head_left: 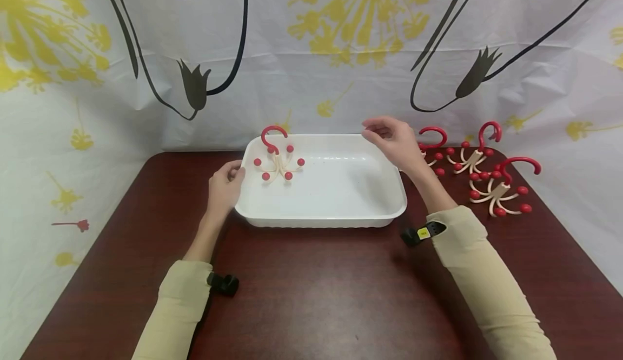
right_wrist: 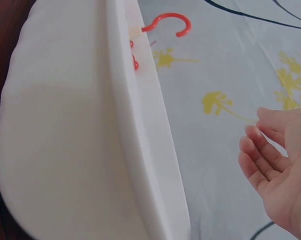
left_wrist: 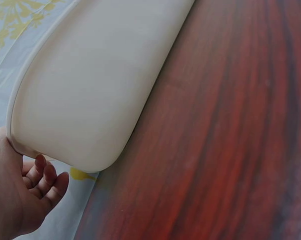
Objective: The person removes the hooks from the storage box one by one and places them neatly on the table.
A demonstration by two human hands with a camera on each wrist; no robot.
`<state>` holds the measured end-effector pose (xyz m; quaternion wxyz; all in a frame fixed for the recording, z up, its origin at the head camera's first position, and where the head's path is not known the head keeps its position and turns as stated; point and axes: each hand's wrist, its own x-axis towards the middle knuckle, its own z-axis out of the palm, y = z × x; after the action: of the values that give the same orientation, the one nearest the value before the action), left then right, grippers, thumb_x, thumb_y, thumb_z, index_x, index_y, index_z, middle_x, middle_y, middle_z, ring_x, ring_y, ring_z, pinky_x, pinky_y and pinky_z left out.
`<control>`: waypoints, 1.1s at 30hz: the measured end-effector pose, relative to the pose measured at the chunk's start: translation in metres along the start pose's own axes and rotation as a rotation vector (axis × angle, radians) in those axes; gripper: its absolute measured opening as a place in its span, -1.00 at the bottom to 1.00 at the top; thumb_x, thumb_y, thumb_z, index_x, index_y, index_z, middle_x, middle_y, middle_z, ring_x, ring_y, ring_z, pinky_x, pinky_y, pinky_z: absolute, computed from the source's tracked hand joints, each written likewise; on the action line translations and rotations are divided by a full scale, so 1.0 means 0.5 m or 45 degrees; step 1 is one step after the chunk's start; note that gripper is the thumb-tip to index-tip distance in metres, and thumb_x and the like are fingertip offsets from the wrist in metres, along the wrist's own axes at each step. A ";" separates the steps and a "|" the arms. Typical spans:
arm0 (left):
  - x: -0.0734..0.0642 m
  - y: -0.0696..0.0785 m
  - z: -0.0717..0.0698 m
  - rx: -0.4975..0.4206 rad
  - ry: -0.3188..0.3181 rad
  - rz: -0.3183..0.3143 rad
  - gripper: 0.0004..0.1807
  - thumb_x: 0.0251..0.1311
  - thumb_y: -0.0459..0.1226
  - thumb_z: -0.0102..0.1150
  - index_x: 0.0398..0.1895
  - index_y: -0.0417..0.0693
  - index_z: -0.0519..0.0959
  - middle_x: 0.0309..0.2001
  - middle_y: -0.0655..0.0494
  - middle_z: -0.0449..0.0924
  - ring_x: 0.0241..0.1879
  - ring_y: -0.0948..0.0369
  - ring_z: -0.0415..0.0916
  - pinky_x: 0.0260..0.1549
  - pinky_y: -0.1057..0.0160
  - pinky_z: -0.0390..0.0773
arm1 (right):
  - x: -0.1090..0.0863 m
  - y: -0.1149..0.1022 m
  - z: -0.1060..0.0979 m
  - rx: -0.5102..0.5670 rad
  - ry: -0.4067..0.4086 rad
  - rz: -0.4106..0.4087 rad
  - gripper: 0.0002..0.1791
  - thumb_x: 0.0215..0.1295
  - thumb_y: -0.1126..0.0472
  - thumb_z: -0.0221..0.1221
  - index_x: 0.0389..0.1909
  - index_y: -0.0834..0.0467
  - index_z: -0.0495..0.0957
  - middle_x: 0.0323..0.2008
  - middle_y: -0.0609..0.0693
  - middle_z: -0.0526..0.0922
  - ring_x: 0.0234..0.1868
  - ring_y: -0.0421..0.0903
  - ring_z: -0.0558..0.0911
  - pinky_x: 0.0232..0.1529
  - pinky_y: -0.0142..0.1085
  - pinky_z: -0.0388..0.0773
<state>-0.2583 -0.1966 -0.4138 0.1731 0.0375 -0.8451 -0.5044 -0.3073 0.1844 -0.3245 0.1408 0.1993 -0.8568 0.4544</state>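
A white rectangular tray sits on the dark table. My left hand grips the rim at its left end; in the left wrist view, the fingers are curled by the rim. Inside the tray, at the left, a hanger stands with its red hook up and its pale curved arms, tipped with red balls, spread out. My right hand is raised over the tray's far right corner, fingers loosely bent. Nothing is between those fingers in the right wrist view, where the hanger's hook shows beyond the rim.
Several similar hangers stand on the table right of the tray: one hanger nearest, another hanger behind it, and a third hanger partly hidden by the right hand. A patterned white cloth hangs behind the table.
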 end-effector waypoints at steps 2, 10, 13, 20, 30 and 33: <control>0.000 0.000 0.000 -0.001 -0.001 -0.001 -0.62 0.47 -0.24 0.04 0.21 -0.25 0.58 -0.22 -0.17 0.59 -0.31 0.05 0.49 -0.35 0.33 0.43 | 0.005 -0.002 0.012 0.002 -0.015 -0.020 -0.63 0.40 0.12 0.27 0.10 0.25 0.63 -0.10 0.12 0.70 -0.15 -0.16 0.62 -0.08 -0.42 0.49; -0.002 0.002 -0.001 -0.004 -0.005 -0.003 -0.62 0.47 -0.24 0.04 0.22 -0.27 0.57 -0.22 -0.19 0.59 -0.30 0.04 0.50 -0.35 0.33 0.44 | 0.023 -0.011 0.059 0.054 -0.059 -0.060 -0.66 0.40 0.19 0.26 0.10 0.29 0.62 -0.09 0.16 0.70 -0.11 -0.02 0.64 -0.07 -0.39 0.50; -0.002 0.003 -0.001 -0.002 -0.006 0.000 -0.62 0.48 -0.24 0.04 0.22 -0.27 0.57 -0.22 -0.19 0.59 -0.30 0.04 0.49 -0.35 0.33 0.43 | 0.030 -0.017 0.077 0.082 -0.074 -0.069 -0.65 0.40 0.21 0.26 0.09 0.33 0.61 -0.09 0.18 0.70 -0.11 0.01 0.65 -0.08 -0.38 0.51; -0.001 0.003 -0.001 -0.004 -0.007 0.004 -0.62 0.47 -0.24 0.04 0.21 -0.27 0.57 -0.23 -0.18 0.59 -0.29 0.04 0.50 -0.35 0.34 0.44 | 0.044 -0.036 0.121 0.122 -0.123 -0.064 -0.64 0.41 0.21 0.25 0.11 0.32 0.60 -0.08 0.18 0.69 -0.11 0.01 0.64 -0.02 -0.26 0.53; 0.001 0.002 -0.001 -0.004 -0.004 0.005 -0.63 0.47 -0.25 0.05 0.20 -0.27 0.58 -0.26 -0.16 0.57 -0.30 0.05 0.50 -0.35 0.35 0.43 | 0.068 -0.068 0.181 0.146 -0.176 -0.058 -0.65 0.39 0.22 0.27 0.10 0.32 0.61 -0.09 0.15 0.69 -0.13 0.00 0.62 -0.01 -0.20 0.54; 0.001 0.003 -0.002 -0.004 -0.006 0.004 -0.63 0.47 -0.25 0.04 0.20 -0.28 0.58 -0.26 -0.17 0.57 -0.30 0.04 0.50 -0.35 0.34 0.43 | 0.076 -0.075 0.196 0.142 -0.188 -0.062 -0.66 0.38 0.23 0.27 0.09 0.33 0.61 -0.10 0.15 0.69 -0.14 0.01 0.62 -0.03 -0.21 0.54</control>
<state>-0.2580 -0.1966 -0.4118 0.1720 0.0346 -0.8448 -0.5055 -0.3292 0.0754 -0.3351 0.0769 0.2604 -0.8331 0.4820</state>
